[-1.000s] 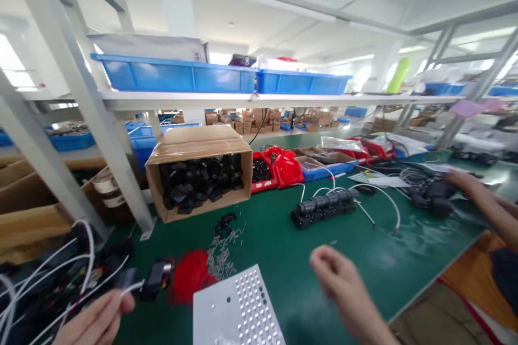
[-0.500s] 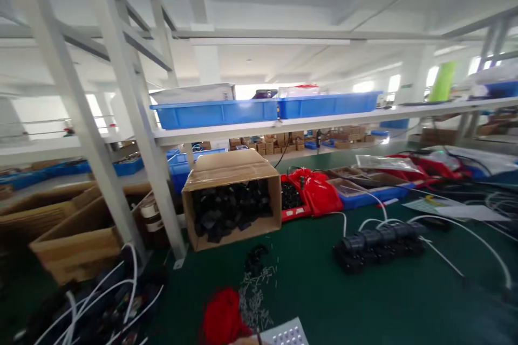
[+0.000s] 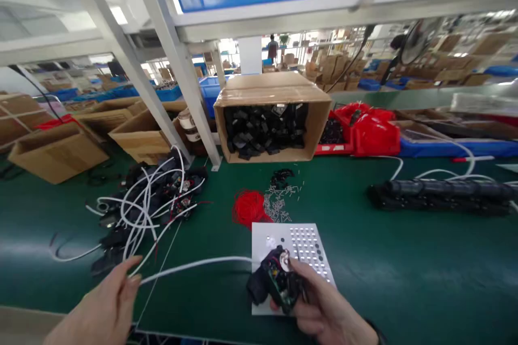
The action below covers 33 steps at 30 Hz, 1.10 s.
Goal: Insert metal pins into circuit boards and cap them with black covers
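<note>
My right hand (image 3: 324, 302) grips a black plastic housing (image 3: 259, 283) with an exposed green circuit board and a round silvery part. The housing is over a white sheet (image 3: 263, 307) bearing rows of small shiny round pieces. A white cable (image 3: 194, 266) runs left from the housing to my left hand (image 3: 107, 302), whose thumb and forefinger are closed on its end. Just beyond my left fingers lies a pile of black housings with white cables (image 3: 149, 199). A red wire bundle (image 3: 249, 207) and scattered short thin pieces (image 3: 277, 207) lie behind the sheet.
A cardboard box (image 3: 271, 89) full of black parts lies on its side at the back, beside a shelf post (image 3: 178, 59). Red bins (image 3: 372, 129) and a blue tray (image 3: 433, 148) stand right of it. A row of black housings (image 3: 445, 197) sits on the green table (image 3: 384, 275).
The view has tilted down, bringing both hands and the table into sight. The housing and the stretched cable now show; earlier only a bit of a hand appeared at the bottom edge.
</note>
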{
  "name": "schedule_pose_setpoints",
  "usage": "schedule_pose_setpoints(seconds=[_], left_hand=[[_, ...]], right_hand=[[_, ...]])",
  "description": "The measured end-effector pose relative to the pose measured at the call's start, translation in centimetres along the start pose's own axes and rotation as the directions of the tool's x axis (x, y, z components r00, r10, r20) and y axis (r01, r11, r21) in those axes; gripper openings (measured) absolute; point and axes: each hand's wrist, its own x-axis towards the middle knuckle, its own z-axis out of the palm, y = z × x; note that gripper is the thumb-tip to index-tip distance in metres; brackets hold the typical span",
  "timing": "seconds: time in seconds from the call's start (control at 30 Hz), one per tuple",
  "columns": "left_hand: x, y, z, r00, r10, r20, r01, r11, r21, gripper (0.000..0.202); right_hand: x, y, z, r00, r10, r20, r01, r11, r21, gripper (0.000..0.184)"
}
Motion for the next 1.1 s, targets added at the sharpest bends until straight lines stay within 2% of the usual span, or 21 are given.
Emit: schedule_pose_setpoints(seconds=[0.03, 0.1, 0.17, 0.23, 0.27, 0.33, 0.37, 0.4, 0.47, 0.5, 0.53, 0.6, 0.67, 0.77, 0.83, 0.9, 0.97, 1.03, 1.1], left_hand=[[-0.5, 0.2, 1.2, 0.997, 0.071, 0.007, -0.071, 0.997, 0.006, 0.05], [-1.3, 2.4, 4.1, 0.969, 0.248, 0.02, -0.246, 0.967, -0.065, 0.065], [-1.8, 6.1, 7.0, 0.918, 0.387, 0.085, -0.354, 0.899, -0.258, 0.085], [-1.9, 9.9, 9.3, 0.884, 0.461, 0.081, -0.365, 0.787, -0.497, 0.101], [-1.7, 11.4, 10.1, 0.88, 0.461, 0.118, -0.306, 0.738, -0.601, 0.1], [-1.3, 13.4, 11.1, 0.915, 0.354, 0.192, -0.107, 0.674, -0.731, 0.082], [-1.0, 13.9, 11.3, 0.927, 0.288, 0.239, 0.004, 0.629, -0.777, 0.079], [-0.8, 14.1, 11.4, 0.933, 0.229, 0.279, 0.102, 0.574, -0.812, 0.08], [-0.6, 14.0, 11.4, 0.916, 0.18, 0.358, 0.243, 0.459, -0.854, 0.085], [-0.5, 13.9, 11.4, 0.903, 0.194, 0.385, 0.281, 0.411, -0.867, 0.085], [-0.6, 13.8, 11.4, 0.893, 0.217, 0.394, 0.298, 0.371, -0.88, 0.084], [-0.8, 13.8, 11.4, 0.886, 0.247, 0.392, 0.311, 0.308, -0.899, 0.082], [-1.2, 13.8, 11.6, 0.892, 0.234, 0.387, 0.326, 0.261, -0.909, 0.086], [-1.7, 13.8, 11.7, 0.887, 0.197, 0.418, 0.361, 0.271, -0.893, 0.085], [-1.9, 13.8, 11.7, 0.894, 0.191, 0.406, 0.336, 0.315, -0.887, 0.081], [-1.8, 13.9, 11.6, 0.911, 0.193, 0.365, 0.28, 0.361, -0.889, 0.076], [-1.4, 14.1, 11.2, 0.931, 0.205, 0.304, 0.2, 0.41, -0.89, 0.072], [-0.7, 14.6, 10.5, 0.939, 0.248, 0.238, 0.095, 0.478, -0.873, 0.067], [0.1, 15.2, 9.8, 0.929, 0.308, 0.207, -0.014, 0.587, -0.809, 0.063]], right_hand=[[0.1, 0.2, 0.3, 0.998, -0.035, -0.056, 0.034, 0.999, -0.008, 0.044], [0.9, 0.7, 1.2, 0.986, -0.1, -0.134, 0.097, 0.995, -0.031, 0.043], [2.1, 1.5, 2.0, 0.981, -0.107, -0.163, 0.099, 0.994, -0.056, 0.047], [3.1, 2.1, 2.6, 0.976, -0.107, -0.189, 0.092, 0.992, -0.088, 0.052], [3.4, 2.3, 2.7, 0.972, -0.112, -0.206, 0.085, 0.987, -0.133, 0.054], [3.7, 2.0, 2.4, 0.953, -0.216, -0.211, 0.136, 0.931, -0.34, 0.055], [3.6, 1.6, 2.1, 0.926, -0.322, -0.195, 0.194, 0.851, -0.487, 0.055], [3.5, 1.0, 1.7, 0.882, -0.441, -0.164, 0.249, 0.734, -0.632, 0.053], [3.3, -0.5, 1.0, 0.774, -0.629, -0.077, 0.305, 0.475, -0.825, 0.048], [3.3, -1.1, 0.9, 0.74, -0.671, -0.037, 0.308, 0.387, -0.869, 0.045], [3.4, -1.7, 0.9, 0.728, -0.685, 0.006, 0.319, 0.332, -0.888, 0.041], [3.7, -2.4, 1.2, 0.722, -0.683, 0.113, 0.395, 0.273, -0.877, 0.029], [4.3, -2.3, 1.5, 0.693, -0.701, 0.169, 0.47, 0.262, -0.843, 0.019], [4.9, -1.6, 1.6, 0.687, -0.725, 0.046, 0.444, 0.368, -0.817, 0.013], [5.1, -1.1, 1.3, 0.709, -0.701, -0.073, 0.384, 0.471, -0.794, 0.016], [5.1, -0.8, 1.2, 0.701, -0.7, -0.139, 0.378, 0.53, -0.759, 0.018], [4.9, -0.7, 1.1, 0.635, -0.766, -0.106, 0.458, 0.483, -0.746, 0.016], [4.3, -0.7, 1.0, 0.528, -0.849, 0.002, 0.544, 0.336, -0.769, 0.013], [3.5, -0.8, 0.8, 0.427, -0.894, 0.137, 0.583, 0.156, -0.797, 0.012]])
